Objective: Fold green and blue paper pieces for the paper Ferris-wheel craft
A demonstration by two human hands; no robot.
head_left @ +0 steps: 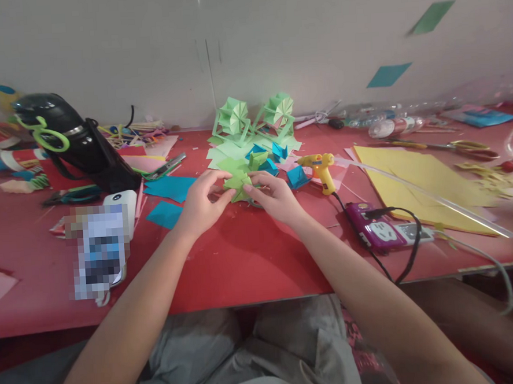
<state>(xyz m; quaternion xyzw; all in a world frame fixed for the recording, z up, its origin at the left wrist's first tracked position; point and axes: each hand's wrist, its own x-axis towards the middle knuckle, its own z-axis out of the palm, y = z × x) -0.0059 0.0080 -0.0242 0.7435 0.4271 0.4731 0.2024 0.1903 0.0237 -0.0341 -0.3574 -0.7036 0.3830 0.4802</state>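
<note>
Between both hands is a light green piece of folded paper (237,181), just above the red table. My left hand (202,201) pinches its left side with thumb and fingers. On the right side, my right hand (274,195) grips it the same way, thumb in front. Small blue folded paper pieces (298,177) lie just beyond my right hand. Behind them, two pale green paper structures (233,117) stand on green sheets (223,157). Flat blue paper squares (166,215) rest left of my left hand. Part of a metal ring-like thing shows beneath the right fingers.
A yellow glue gun (323,170) with a long clear glue stick lies right, its cord running to a purple power strip (376,228). Yellow sheets (412,182) and scissors (466,146) are farther right. A black bottle (79,139), pliers (72,196) and a phone (125,211) occupy the left.
</note>
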